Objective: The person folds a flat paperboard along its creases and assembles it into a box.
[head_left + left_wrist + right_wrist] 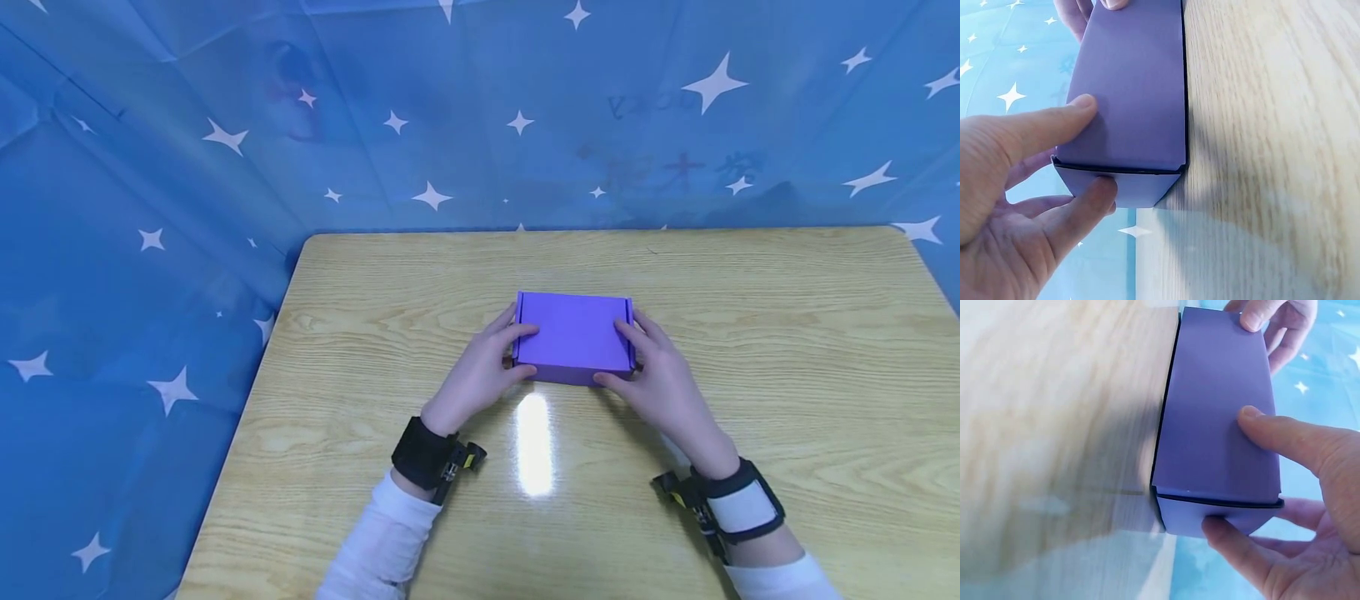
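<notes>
A closed purple cardboard box [574,331] lies flat at the middle of the table, its lid uppermost. My left hand [482,372] grips its left end, with the thumb on the front face and a finger reaching onto the lid. At the opposite end my right hand [663,385] holds it in much the same way. Both wrist views show the box's front face [1135,81] and its tucked end flap [1210,519], where a fingertip presses. Whatever is inside the box is hidden.
The wooden table [390,275] has a bright light reflection [534,446] in front of the box. A blue cloth with white stars [480,108] hangs behind the table and along its left side. Each wrist wears a black strap [422,452] with a small camera.
</notes>
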The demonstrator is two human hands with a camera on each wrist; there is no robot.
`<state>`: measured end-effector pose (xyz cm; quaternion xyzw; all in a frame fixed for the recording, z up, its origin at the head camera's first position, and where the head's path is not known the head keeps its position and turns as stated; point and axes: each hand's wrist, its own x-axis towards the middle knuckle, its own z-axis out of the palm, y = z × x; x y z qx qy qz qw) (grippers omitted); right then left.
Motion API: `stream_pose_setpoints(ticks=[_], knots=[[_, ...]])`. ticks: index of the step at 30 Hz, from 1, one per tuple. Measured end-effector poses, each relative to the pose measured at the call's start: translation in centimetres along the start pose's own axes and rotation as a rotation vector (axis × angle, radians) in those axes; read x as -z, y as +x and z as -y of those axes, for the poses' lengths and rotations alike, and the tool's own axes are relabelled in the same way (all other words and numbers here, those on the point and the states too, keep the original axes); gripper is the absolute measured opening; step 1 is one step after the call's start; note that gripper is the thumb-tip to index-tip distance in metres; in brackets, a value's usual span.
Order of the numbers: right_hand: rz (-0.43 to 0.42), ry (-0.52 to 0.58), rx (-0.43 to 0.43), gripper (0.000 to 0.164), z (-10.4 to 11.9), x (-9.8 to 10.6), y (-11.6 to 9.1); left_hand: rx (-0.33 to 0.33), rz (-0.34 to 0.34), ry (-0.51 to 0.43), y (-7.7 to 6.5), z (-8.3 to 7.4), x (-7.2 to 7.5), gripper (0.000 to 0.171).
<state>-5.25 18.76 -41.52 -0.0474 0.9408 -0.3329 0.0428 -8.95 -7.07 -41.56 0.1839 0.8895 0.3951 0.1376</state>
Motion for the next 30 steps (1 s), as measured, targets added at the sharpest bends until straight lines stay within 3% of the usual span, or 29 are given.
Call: stream_pose_setpoints(ticks=[11, 21, 30], knots=[[0.035, 0.002, 0.018, 0.081, -0.5, 0.3, 3.1, -0.006, -0.049, 0.021, 2.4, 0.5, 0.6, 0.054], [0.051, -0.039, 0.006, 0.083, -0.6, 0.3, 2.8, -0.010, -0.047, 0.007, 2.1, 0.6, 0.4, 0.055], [0.032, -0.093, 0.040, 0.084, -0.8, 0.8, 3.0, 0.012, -0.037, 0.080, 2.1, 0.5, 1.1, 0.065]])
